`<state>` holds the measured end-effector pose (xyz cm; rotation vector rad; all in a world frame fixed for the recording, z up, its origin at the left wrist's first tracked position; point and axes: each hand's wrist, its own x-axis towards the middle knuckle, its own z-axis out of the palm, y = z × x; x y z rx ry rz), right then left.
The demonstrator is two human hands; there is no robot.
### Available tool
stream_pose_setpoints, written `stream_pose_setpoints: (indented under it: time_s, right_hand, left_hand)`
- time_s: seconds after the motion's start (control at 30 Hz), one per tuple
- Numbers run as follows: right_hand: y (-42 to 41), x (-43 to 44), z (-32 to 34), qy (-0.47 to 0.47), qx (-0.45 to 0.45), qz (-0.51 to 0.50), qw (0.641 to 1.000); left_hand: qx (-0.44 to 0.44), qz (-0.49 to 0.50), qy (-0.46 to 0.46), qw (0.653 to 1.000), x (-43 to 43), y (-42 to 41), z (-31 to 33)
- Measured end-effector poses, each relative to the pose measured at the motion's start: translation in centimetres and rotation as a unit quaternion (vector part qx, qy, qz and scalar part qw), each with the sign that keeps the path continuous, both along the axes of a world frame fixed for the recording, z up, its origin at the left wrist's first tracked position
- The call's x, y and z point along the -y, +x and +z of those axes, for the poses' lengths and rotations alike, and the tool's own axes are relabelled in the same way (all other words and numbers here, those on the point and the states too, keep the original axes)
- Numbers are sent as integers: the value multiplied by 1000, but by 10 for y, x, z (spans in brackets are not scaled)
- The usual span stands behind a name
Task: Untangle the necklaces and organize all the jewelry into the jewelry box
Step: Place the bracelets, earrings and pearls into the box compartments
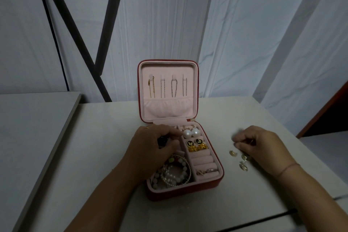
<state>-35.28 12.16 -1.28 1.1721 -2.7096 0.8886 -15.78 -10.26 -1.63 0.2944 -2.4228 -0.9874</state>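
Pale grey surface (94, 156) under draped grey cloth. On it, mid-scene, sits the square red jewelry box with pink velvet lining (185, 192), its lid upright on the far side. Four thin gold chain necklaces (162, 86) hang apart on the lid's hooks, so the untangling looks done. The tray's right column holds two white pearl earrings (191, 133), black butterfly studs (194, 142), gold flower earrings (197, 148) and, nearest, rings in the velvet rolls (207, 171). Beaded and pearl bracelets (175, 173) fill the near-left compartment.

The left hand (152, 145) curls over the far-left compartment above something dark. I cannot tell whether its grip has hold of it. Right of the box a few small gold shell-shaped earrings (244, 157) lie loose. Just beyond them the right hand (258, 143) has its grip closed, fingertips pinching what looks like one more gold earring (251, 141), though blur hides detail.

Such studs are probably light, hard and slippery, with thin posts that could bend. They are best pinched by the face's rim, one at a time.
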Motion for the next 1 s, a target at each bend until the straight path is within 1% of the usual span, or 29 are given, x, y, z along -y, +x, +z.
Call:
stream_pose_setpoints:
  time_s: [0.2, 0.27, 0.4, 0.47, 0.53, 0.6, 0.73, 0.87, 1.0]
  right_hand:
    - [-1, 1, 6, 34, 6, 0, 999]
    - [3, 2, 9, 29, 8, -4, 1000]
    - [25, 5, 24, -33, -7, -7, 999]
    - [45, 12, 31, -76, -8, 33, 997]
    - [65, 23, 30, -95, -41, 99, 990]
    - [76, 31, 24, -86, -68, 140, 984]
    - [78, 33, 19, -79, -73, 136, 985]
    - [86, 36, 15, -43, -136, 163, 976]
    - [89, 33, 19, -42, -120, 148, 981]
  left_hand:
    - [3, -3, -6, 1000, 0, 1, 0]
    - [2, -4, -8, 1000, 0, 1, 1]
    - [0, -5, -6, 1000, 0, 1, 1]
    - [4, -6, -7, 1000, 0, 1, 2]
    - [6, -4, -8, 1000, -1, 1, 2]
    - [6, -4, -13, 1000, -1, 1, 3]
    - [-1, -5, -13, 1000, -2, 1, 3]
    - [-1, -6, -8, 1000, -1, 2, 3]
    - [-1, -7, -7, 1000, -1, 2, 3]
